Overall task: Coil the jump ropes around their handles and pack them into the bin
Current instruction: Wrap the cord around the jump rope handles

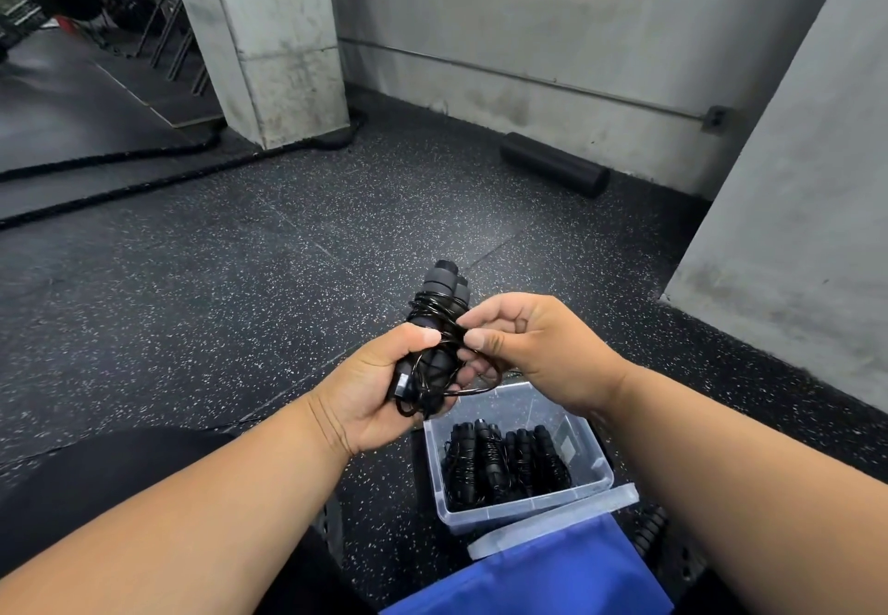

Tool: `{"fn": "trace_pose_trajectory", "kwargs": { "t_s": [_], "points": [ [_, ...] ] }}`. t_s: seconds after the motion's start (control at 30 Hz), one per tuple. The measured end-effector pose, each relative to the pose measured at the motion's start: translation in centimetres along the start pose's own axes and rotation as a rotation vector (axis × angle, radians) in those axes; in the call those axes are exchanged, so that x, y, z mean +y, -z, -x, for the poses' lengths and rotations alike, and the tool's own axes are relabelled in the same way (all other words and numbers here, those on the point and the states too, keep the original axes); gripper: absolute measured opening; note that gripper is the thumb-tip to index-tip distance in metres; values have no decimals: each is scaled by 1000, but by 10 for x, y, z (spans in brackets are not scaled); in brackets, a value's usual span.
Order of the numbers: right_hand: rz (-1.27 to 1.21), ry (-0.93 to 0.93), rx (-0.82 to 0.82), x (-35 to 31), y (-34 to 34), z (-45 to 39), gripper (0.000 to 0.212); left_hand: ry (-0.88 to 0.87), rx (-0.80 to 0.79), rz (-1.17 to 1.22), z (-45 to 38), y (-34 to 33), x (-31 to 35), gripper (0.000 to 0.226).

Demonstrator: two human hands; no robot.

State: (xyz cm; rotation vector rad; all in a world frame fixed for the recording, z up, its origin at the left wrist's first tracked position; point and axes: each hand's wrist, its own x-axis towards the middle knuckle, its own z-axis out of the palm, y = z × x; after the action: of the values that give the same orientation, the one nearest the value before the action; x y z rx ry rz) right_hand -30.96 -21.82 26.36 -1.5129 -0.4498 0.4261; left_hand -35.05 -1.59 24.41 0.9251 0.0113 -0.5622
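fingers: left hand (379, 388) grips handles (435, 316) | right hand (528, 350) pinches rope (473, 391)

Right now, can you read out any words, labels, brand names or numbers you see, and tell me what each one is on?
No text can be read in this view.
A pale sticker on the inside wall of the clear plastic bin: too small and blurred to read.
A small light tag on the end of the jump rope handle gripped in the left hand: unreadable.
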Motion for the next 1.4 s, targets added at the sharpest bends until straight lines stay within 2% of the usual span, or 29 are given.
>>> {"fn": "trace_pose_trajectory", "kwargs": {
  "t_s": [0.1,0.2,0.33,0.57,0.73,0.83,0.93,1.07,1.2,1.33,1.4],
  "points": [
    [23,-13,-44,0,4,-1,22,4,46,3,0,0,-2,67],
    [171,-37,-79,-1,10,-3,31,13,86,-23,-2,0,-6,68],
    [436,11,-41,0,13,-4,17,49,126,-37,-3,-4,-11,49],
    [565,116,-55,0,12,0,21,93,91,-90,-1,-3,-7,41],
    [659,194,-46,-8,11,3,24,97,6,-120,-1,-5,-6,62],
    [628,228,-4,-12,10,5,26,56,-17,-101,-1,-8,-7,69],
    [610,249,57,-15,10,7,28,46,-2,-93,-1,-9,-6,91],
    [753,348,173,-17,3,10,29,32,-7,-96,2,-14,-5,107],
    [1075,544,332,-19,-8,11,27,11,12,-143,0,-15,-5,108],
    [1187,602,405,-17,-13,12,25,-32,56,-172,-2,-17,-7,78],
    [1239,641,425,-18,-17,13,25,-56,60,-157,-1,-18,-7,74]
  ]
}}
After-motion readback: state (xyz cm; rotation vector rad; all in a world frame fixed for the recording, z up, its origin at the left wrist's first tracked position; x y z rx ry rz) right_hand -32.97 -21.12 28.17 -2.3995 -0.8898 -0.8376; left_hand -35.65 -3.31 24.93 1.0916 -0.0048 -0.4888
